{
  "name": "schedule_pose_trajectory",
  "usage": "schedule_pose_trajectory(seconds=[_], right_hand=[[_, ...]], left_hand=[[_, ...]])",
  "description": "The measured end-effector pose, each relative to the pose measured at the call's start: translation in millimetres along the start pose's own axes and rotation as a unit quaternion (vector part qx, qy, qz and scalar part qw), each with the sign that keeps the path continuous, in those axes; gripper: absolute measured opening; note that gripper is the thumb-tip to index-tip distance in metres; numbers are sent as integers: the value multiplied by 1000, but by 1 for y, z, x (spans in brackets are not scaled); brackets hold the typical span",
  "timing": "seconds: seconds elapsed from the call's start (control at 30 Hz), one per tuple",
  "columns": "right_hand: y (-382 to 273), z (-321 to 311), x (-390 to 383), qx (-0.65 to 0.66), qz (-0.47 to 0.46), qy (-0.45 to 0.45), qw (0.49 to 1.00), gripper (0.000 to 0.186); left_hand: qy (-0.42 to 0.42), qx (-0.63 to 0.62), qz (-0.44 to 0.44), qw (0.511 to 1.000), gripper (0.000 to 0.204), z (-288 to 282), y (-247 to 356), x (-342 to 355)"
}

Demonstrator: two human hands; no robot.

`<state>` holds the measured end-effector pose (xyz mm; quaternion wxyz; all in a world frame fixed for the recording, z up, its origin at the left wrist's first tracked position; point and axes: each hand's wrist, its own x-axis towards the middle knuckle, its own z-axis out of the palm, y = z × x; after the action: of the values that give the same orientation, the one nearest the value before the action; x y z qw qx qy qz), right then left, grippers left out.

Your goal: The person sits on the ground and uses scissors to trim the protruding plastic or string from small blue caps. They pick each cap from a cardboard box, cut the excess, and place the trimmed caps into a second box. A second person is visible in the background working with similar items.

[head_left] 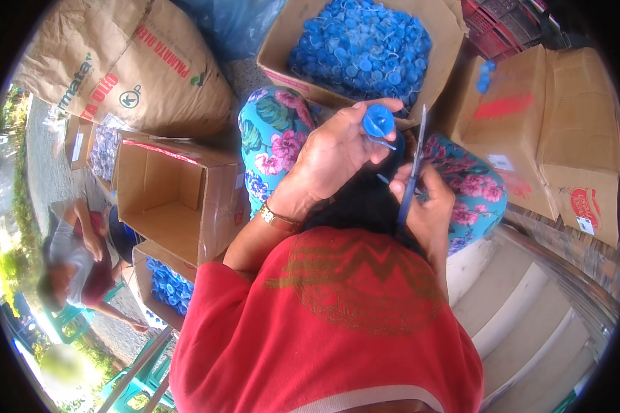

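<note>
My left hand (339,150) holds a small round blue plastic cap (377,121) between thumb and fingers, its cupped side facing up. A thin blue strip hangs below the cap. In my right hand (430,203) is a slim knife (412,180), its narrow blade pointing up and away, apart from the cap. A small light-blue sliver (384,179) shows by my right fingertips; whether they touch it, I cannot tell. Beyond both hands, an open carton (446,51) holds a heap of blue caps (358,48), many with thin strips.
An empty-looking carton (162,182) lies open at left, above another box of blue pieces (170,288). A big brown paper sack (134,65) stands far left. Closed cartons (530,131) are at right, a few blue caps (486,77) on them. Another person (79,255) is at far left.
</note>
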<state>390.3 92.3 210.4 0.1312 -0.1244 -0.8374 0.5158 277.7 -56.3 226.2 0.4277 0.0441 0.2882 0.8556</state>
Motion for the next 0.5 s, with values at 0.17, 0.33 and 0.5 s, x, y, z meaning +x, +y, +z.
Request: schedule_pose_trajectory(seconds=[0.17, 0.33, 0.5], right_hand=[[-8, 1, -3, -42, 24, -33, 998, 23], [-5, 3, -2, 14, 65, 9, 998, 30], [-20, 4, 16, -122, -21, 24, 992, 28]], left_hand=[[31, 83, 42, 995, 50, 5, 4, -2], [43, 118, 41, 991, 49, 1, 3, 1], [154, 14, 37, 987, 40, -16, -18, 14]])
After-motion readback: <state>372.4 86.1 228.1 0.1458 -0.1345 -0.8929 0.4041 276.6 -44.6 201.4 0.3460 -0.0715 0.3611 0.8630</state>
